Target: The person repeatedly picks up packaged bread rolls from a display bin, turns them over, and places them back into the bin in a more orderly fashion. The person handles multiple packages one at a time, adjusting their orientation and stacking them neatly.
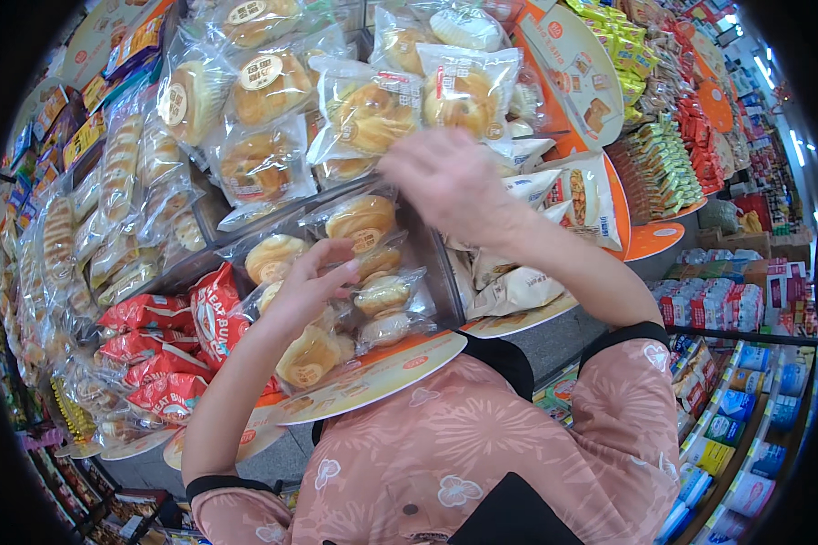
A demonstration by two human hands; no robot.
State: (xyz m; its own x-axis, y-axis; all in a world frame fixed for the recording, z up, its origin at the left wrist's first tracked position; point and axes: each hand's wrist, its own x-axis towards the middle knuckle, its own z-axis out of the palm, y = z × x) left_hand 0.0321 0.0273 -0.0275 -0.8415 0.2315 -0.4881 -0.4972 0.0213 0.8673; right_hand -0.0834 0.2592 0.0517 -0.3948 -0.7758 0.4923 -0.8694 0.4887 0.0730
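My left hand is over the near bin of round wrapped buns, its fingers apart and bent beside a clear-wrapped bun. My right hand is blurred and hangs over the corner where several bins meet, just below a clear bag with a twisted bread roll. Its fingertips come close to that bag; whether they touch it cannot be told. Another bagged roll lies behind the right hand. Red bags of meat buns are left of my left forearm. White paper-like food bags lie under my right forearm.
Dark bin dividers separate the goods. A curved cardboard sign edges the display before my body. Long wrapped breads fill bins at left. Yellow snack packets are at the back right. Shelves of canned and packaged goods stand at lower right.
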